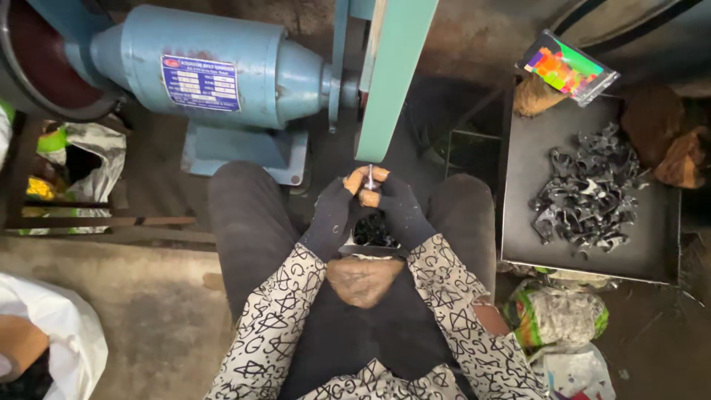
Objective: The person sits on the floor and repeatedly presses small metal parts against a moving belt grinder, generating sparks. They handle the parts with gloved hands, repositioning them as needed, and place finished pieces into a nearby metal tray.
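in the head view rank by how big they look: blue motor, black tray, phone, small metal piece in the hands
1. blue motor
2. black tray, close to the motor, so unsure
3. phone
4. metal piece

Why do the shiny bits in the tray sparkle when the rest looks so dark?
In the head view, light glints off the pile of metal pieces in the black tray, while the floor around sits in dim shadow. The gloved left hand and right hand pinching a small metal part look dark but fairly sharp. The picture's edges bend a little, as with a wide lens.
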The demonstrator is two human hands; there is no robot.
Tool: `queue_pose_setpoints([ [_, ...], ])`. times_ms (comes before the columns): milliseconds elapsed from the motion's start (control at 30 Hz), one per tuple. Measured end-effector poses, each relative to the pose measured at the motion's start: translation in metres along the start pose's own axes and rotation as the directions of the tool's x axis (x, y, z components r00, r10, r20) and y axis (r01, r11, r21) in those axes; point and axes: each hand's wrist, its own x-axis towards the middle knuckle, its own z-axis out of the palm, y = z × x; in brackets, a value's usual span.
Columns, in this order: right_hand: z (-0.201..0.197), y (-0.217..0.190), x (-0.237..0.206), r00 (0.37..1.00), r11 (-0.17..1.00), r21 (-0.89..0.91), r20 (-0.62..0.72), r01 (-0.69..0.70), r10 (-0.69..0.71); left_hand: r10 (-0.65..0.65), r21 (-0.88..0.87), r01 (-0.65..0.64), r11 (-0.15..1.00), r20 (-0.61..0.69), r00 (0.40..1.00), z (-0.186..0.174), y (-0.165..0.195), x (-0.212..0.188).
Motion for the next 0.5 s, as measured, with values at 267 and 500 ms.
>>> queue_pose_setpoints([
  [267,-0.002,0.003,0.014,1.0,0.924,0.381,0.02,-0.015,0.008,0.045,-0.032,-0.042,0.999,0.104,0.994,0.013,0.016,-0.005],
  [500,0.013,-0.005,-0.016,0.981,0.952,-0.243,-0.006,0.186,-0.194,0.304,0.726,-0.195,0.66,-0.02,0.952,0.002,0.014,-0.013],
])
